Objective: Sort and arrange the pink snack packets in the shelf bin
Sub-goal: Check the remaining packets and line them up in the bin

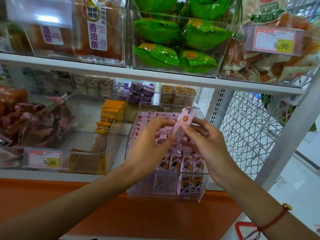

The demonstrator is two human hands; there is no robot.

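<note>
pink packet held over the bin

clear shelf bin packed with pink snack packets, upright at the front, flat rows behind. one pink packet raised above the bin, pinched between left hand and right hand. beside it, a clear bin of orange packets.

Both hands are up over the clear bin of pink packets. The right hand and left hand pinch one pink packet between them, tilted, just above the rows. Yellow packs sit in the next bin, green bags on the shelf above.
</note>
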